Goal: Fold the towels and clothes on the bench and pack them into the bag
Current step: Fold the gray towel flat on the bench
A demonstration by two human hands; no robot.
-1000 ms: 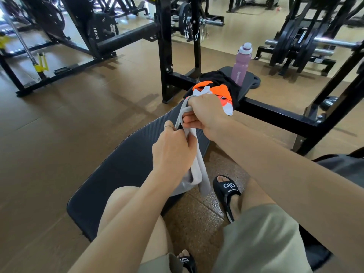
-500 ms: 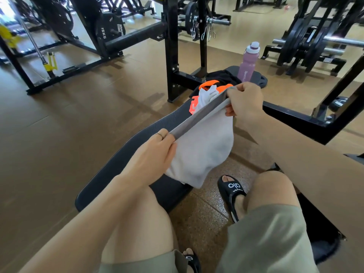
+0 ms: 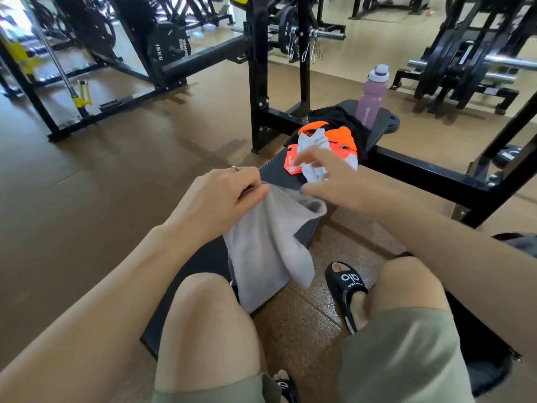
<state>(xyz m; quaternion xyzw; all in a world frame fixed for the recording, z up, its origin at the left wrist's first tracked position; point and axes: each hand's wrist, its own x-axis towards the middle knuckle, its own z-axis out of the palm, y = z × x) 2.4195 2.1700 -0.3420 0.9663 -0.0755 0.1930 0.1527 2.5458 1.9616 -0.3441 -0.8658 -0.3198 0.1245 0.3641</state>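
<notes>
A grey towel (image 3: 267,245) hangs over the black bench pad (image 3: 200,263) in front of my knees. My left hand (image 3: 223,196) grips its top edge. My right hand (image 3: 334,178) hovers just right of the towel's upper corner, fingers spread and blurred, holding nothing. Farther along the bench lies a pile of clothes: an orange and white garment (image 3: 325,144) on top of a black one (image 3: 340,117). A dark bag edge (image 3: 520,242) shows at the far right, mostly hidden by my right arm.
A pink water bottle (image 3: 373,94) stands on the bench's far end. Black rack uprights (image 3: 257,82) and a crossbar (image 3: 421,173) frame the bench. Weight plates and machines fill the back. My sandalled foot (image 3: 347,283) rests on the brown floor beside the bench.
My right hand has let go of the towel's edge and moved left and down toward my left hand. The towel, stretched between both hands before, now hangs slack from the left hand.
</notes>
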